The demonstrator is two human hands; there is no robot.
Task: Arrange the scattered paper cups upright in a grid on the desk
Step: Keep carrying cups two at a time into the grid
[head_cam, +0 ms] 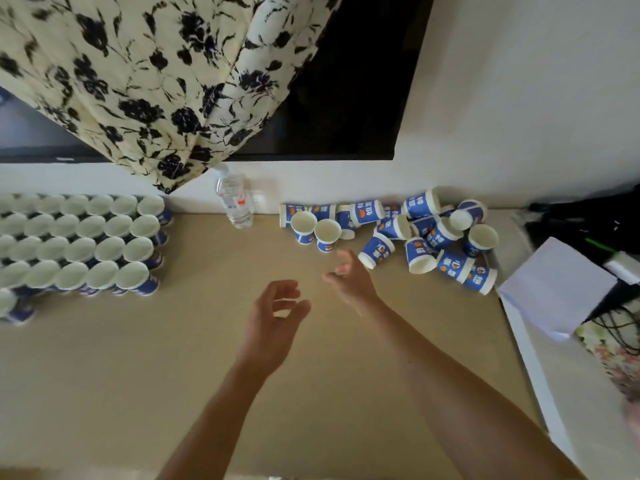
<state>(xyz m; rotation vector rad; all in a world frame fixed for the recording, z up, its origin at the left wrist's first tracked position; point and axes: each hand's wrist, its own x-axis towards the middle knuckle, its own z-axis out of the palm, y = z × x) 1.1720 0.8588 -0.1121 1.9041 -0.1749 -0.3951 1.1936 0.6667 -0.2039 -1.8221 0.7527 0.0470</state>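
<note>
Paper cups (367,213) heaped, water bottle (235,200) beside them, left hand (273,317), right hand (351,282) near, grip wide, empty

Cup grid (79,249): left columns run off the picture's edge; nearest row mostly cut away.
Cup pile (440,234): print too blurred to read; back cups partly buried.
Water bottle (235,202): label smeared.
Right grip (349,278): fingertips blurred.
Dark clutter (581,220): shapes unreadable.
Window (346,81): left part behind curtain (138,81).

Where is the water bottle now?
Head view: the water bottle stands at the desk's back edge, between the cup grid at left and the scattered cups.
</note>
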